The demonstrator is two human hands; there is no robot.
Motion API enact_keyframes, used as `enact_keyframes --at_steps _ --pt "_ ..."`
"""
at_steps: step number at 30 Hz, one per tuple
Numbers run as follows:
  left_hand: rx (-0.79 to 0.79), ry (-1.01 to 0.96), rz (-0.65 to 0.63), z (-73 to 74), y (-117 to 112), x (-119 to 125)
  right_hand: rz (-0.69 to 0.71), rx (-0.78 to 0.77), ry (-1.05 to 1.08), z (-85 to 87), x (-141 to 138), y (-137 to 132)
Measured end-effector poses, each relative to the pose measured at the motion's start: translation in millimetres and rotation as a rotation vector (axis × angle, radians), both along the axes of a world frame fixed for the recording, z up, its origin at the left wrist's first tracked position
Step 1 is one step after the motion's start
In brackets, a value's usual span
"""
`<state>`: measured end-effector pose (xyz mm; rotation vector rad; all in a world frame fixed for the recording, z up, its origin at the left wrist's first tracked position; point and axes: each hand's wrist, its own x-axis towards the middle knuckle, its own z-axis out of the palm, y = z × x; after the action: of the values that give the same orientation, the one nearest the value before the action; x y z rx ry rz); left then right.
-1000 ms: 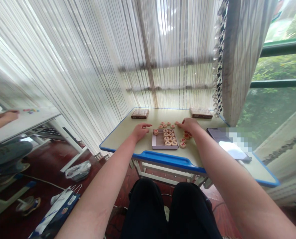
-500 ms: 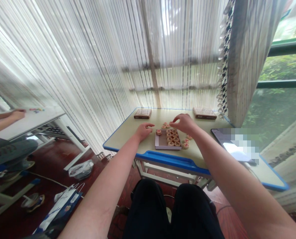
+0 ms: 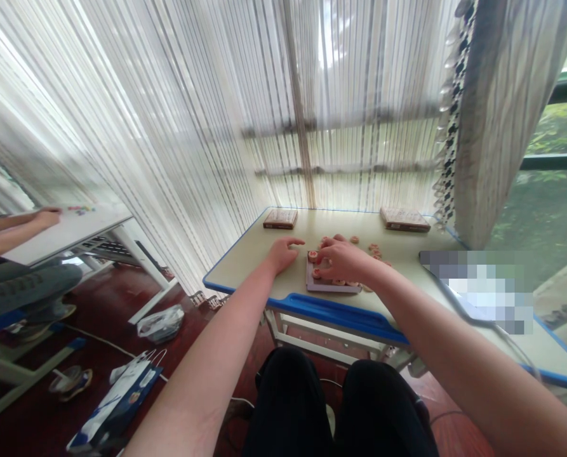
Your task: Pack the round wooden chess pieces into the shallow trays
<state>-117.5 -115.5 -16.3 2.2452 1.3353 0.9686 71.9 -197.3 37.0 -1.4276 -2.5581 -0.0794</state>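
A shallow box [image 3: 333, 289] of round wooden Chinese chess pieces sits near the front of the desk. My right hand [image 3: 343, 259] reaches over it with fingertips pinched on a Chinese chess piece [image 3: 316, 273] low in the left part of the box. Another piece with red writing [image 3: 312, 256] lies in the back left corner. The rest of the box is mostly hidden beneath my right hand. My left hand [image 3: 284, 252] rests just left of the box, empty, with thumb and fingers apart. Loose pieces [image 3: 374, 249] lie on the desk right of and behind the box.
Two flat closed boxes, one at the back left [image 3: 280, 219] and one at the back right [image 3: 404, 219], lie on the desk [image 3: 240, 260]. A blurred-out device [image 3: 478, 292] is at the right. At another table [image 3: 97, 222] on the left, a person's hands are visible.
My right hand has moved from the loose pieces behind the box to inside its left part, bringing a piece. My left hand has barely moved. The view has shifted slightly.
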Motion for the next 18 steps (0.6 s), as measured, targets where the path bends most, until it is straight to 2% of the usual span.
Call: enact_keyframes --at_steps 5,11,18 --pt "-0.045 -0.011 0.011 2.0 -2.7 1.2 0.033 -0.041 -0.02 -1.9 0.7 0.4" --pt "-0.066 -0.023 0.017 3.4 -3.7 0.9 0.011 0.011 -0.026 -1.1 -5.0 -3.9" --pt "-0.077 -0.044 0.015 4.5 -4.0 1.8 0.032 -0.006 -0.031 -0.6 -7.5 -5.3"
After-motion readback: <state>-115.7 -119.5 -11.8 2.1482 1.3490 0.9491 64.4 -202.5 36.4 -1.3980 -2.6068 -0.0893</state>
